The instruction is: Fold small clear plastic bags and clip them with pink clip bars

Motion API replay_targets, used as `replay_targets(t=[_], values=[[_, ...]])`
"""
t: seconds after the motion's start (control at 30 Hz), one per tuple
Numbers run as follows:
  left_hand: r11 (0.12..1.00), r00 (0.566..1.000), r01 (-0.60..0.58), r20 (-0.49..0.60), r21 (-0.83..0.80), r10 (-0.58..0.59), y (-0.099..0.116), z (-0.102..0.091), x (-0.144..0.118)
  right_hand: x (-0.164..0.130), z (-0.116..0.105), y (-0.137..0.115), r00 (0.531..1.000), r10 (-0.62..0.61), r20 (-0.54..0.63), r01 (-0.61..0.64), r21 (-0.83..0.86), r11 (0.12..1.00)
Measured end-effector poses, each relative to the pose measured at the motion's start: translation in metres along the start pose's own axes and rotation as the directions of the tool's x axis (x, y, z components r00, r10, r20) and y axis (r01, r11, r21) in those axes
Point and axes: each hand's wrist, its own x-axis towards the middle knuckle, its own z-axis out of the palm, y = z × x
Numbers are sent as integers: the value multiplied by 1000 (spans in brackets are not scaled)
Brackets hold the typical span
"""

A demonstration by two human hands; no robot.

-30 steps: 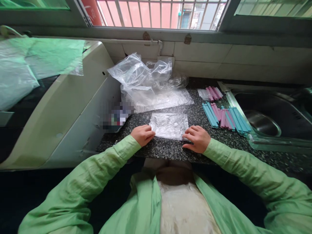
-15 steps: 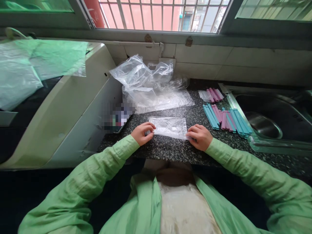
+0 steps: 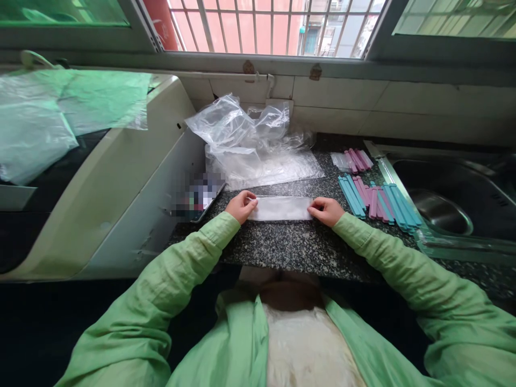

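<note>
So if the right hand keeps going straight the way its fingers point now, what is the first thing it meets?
The right hand points left along the folded clear plastic bag that it pinches. Going straight on, it would slide over that bag and probably meet the left hand at the other end.

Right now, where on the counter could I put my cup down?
Bare speckled counter lies between the folded bag and the front edge. The back is crowded with loose plastic bags; the clips fill the stretch beside the sink. The left hand and right hand pinch the bag's ends.
</note>
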Motion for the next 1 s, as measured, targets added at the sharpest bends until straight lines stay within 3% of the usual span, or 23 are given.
replay_targets(t=[0.1, 0.27, 0.6, 0.77, 0.9, 1.0], values=[[998, 997, 7, -77, 62, -2, -3, 3, 2, 3, -2, -5, 990, 141, 24, -140, -34, 990], [984, 991, 20, -136, 178, 4, 0, 8, 5, 7, -6, -13, 968, 247, 43, -238, -150, 960], [831, 993, 118, -83, 543, -87, 19, 9, 6, 16, -7, -25, 930, 360, 74, -297, -424, 855], [765, 995, 104, -69, 635, -78, 19, 15, 6, 16, -4, -28, 933, 355, 66, -283, -475, 833], [755, 991, 17, -109, 656, 73, 10, 14, 6, 14, -5, -19, 952, 302, 46, -254, -428, 867], [732, 928, -135, -173, 668, 329, 5, 8, 4, 10, -11, -13, 989, 141, -48, -149, -347, 926]])
